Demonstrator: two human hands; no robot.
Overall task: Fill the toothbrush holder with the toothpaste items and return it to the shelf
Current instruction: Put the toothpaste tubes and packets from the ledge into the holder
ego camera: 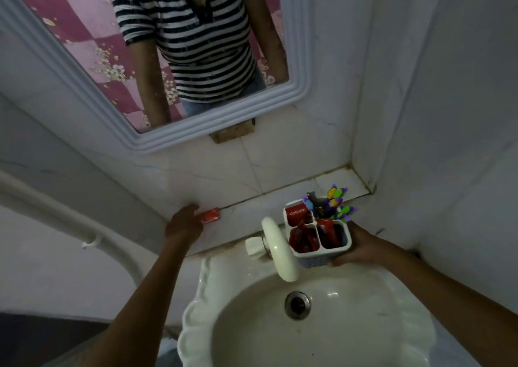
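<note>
Landmark: the sink (pixel 392 324), white, with its tap (pixel 277 250) at the back edge.
Holder: the toothbrush holder (pixel 319 240) is held in the air just right of the tap, above the sink's back rim, off the shelf (pixel 252 212).
Contents: a Colgate tube (pixel 298 214), red sachets (pixel 304 239) and colourful toothbrushes (pixel 337 202) already fill its compartments.
Left to do: one red packet (pixel 210 216) lies on the shelf behind the sink, left of the tap; then the holder goes back, I judge.
Right hand (pixel 361 250): curled around the holder's far side, gripping it.
Left hand (pixel 183 222): fingers extended onto the shelf, touching the red packet's near end; whether it pinches it I cannot tell.
</note>
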